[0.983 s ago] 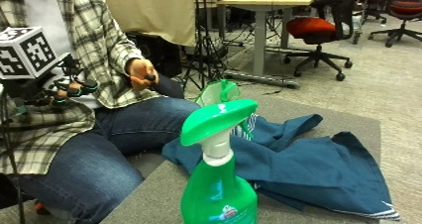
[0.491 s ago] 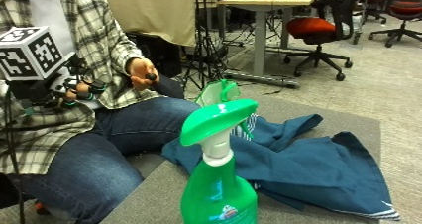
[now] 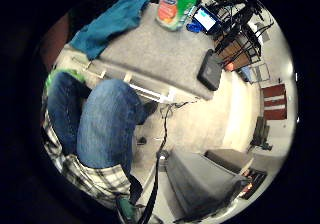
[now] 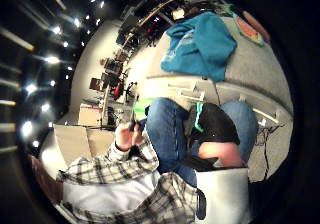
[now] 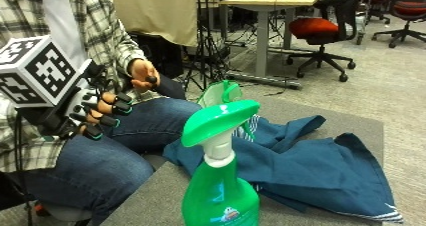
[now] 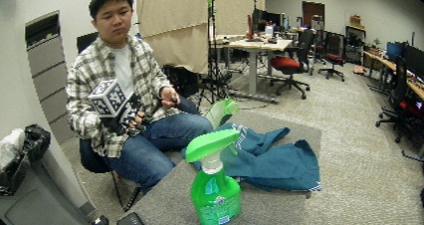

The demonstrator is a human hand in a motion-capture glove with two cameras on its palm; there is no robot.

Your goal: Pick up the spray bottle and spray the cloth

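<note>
A green spray bottle (image 5: 219, 193) with a green trigger head stands upright on the grey table (image 5: 166, 196), nearest the outside camera. Behind it a blue cloth (image 5: 313, 166) lies crumpled over the table's far part. My gloved right hand (image 5: 100, 113) hovers over the seated person's lap, left of the table and well short of the bottle. Its fingers are loosely curled and hold nothing. The little finger side palm view looks down on the bottle (image 3: 175, 4), the cloth (image 3: 107, 21) and the table (image 3: 160, 59). The wide outside view shows bottle (image 6: 213, 190) and hand (image 6: 132, 120) apart.
A second green object (image 5: 223, 93) stands at the table's edge behind the bottle, by the cloth. The bare left hand (image 5: 143, 73) holds a small dark thing. A black device (image 3: 210, 69) lies on the table's end. Office chairs (image 5: 319, 28) and desks stand behind.
My gloved hand has drifted forward and a little lower, toward the table. The bottle and the cloth lie as before.
</note>
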